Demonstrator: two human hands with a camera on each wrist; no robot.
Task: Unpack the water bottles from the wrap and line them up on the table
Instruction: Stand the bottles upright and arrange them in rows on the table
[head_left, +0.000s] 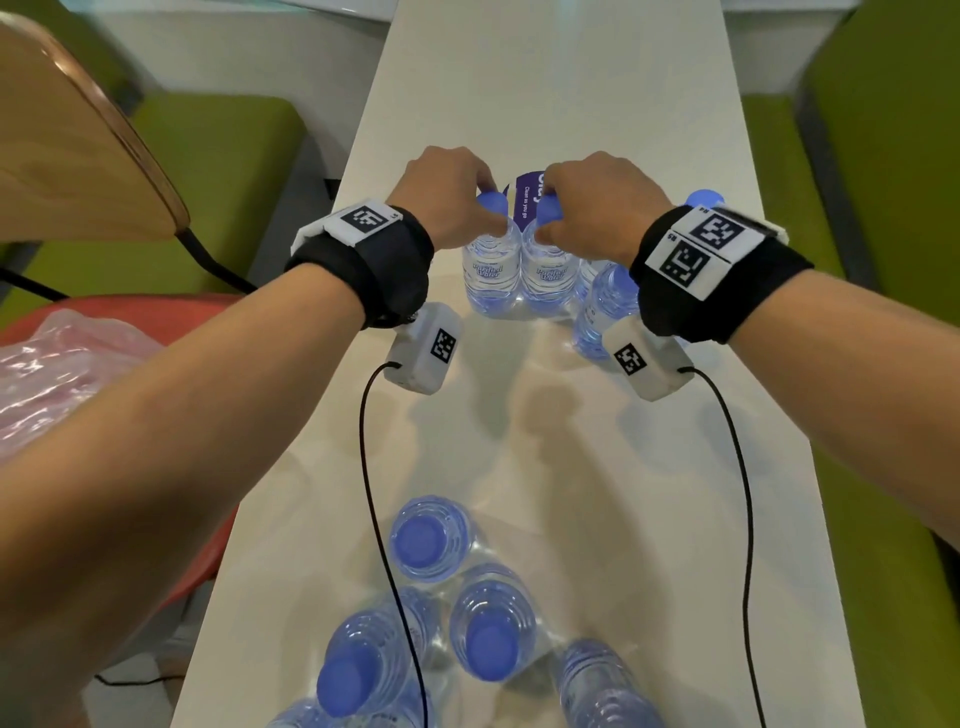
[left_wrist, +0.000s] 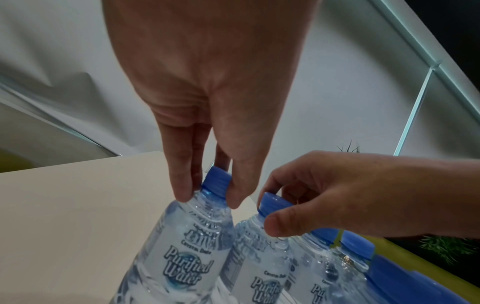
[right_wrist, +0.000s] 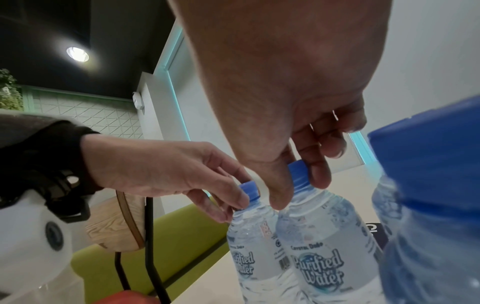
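At the far middle of the narrow white table (head_left: 571, 114), the left hand (head_left: 447, 195) pinches the blue-capped neck of one upright clear plastic water bottle (head_left: 491, 270) between curled fingers and thumb, and the right hand (head_left: 597, 208) pinches the neck of the second upright bottle (head_left: 548, 275) touching it. Just right of this pair stand at least two more such bottles (head_left: 605, 306), partly hidden by the right wrist. Nearer the camera, a loose cluster (head_left: 467, 613) shows five blue-capped bottles standing close together; crumpled clear plastic wrap (head_left: 47, 374) lies on a red seat left of the table.
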